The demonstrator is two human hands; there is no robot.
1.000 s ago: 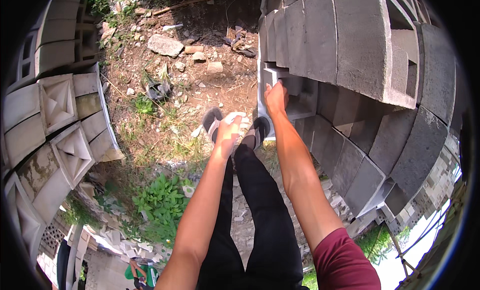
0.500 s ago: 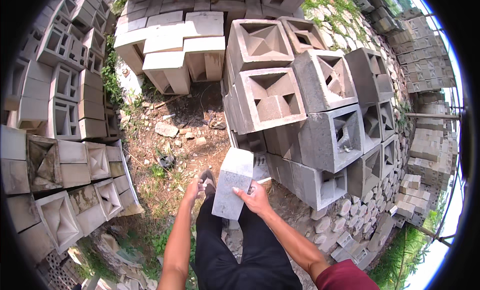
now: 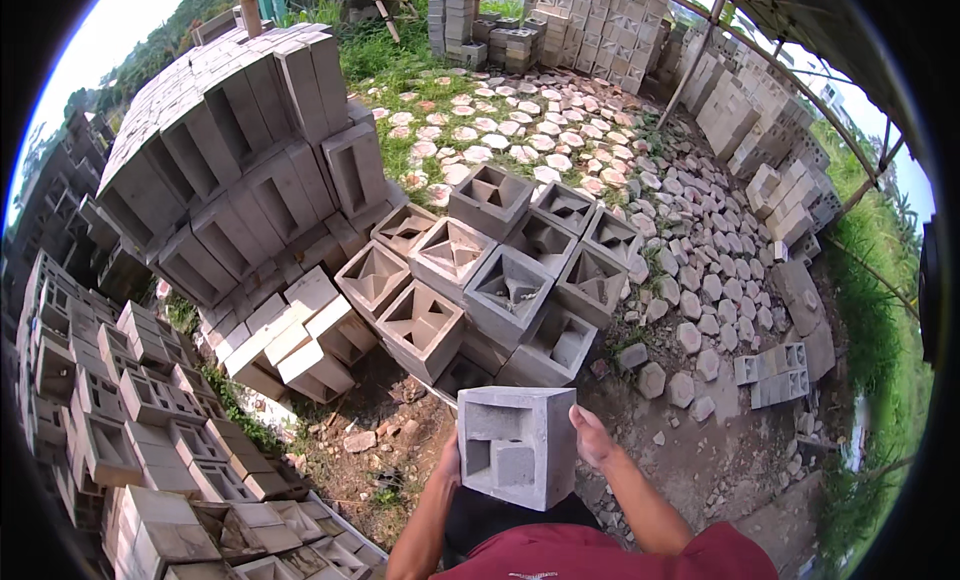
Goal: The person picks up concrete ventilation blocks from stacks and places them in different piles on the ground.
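Note:
A grey concrete ventilation block (image 3: 516,464) is held up in front of my body, its recessed, stepped face turned up toward me. My right hand (image 3: 594,437) grips its right side, with the thumb near the top corner. Against the left side is my left hand (image 3: 451,462), its fingers partly hidden behind the block. Just beyond the held block, a stack of similar ventilation blocks (image 3: 420,325) shows square faces with angled recesses. The held block's upper edge overlaps the lower part of that stack in view.
Tall rows of pale hollow blocks (image 3: 260,195) rise at the far left. More stacked blocks (image 3: 150,390) line the near left. Hexagonal pavers (image 3: 700,310) cover the ground to the right, near a small grey hollow block (image 3: 778,375). Rubble (image 3: 360,442) lies on the soil.
My left hand, earlier apart from the block, is now on its left side. The block has come up and turned to show its recessed face. My view has lifted toward the yard.

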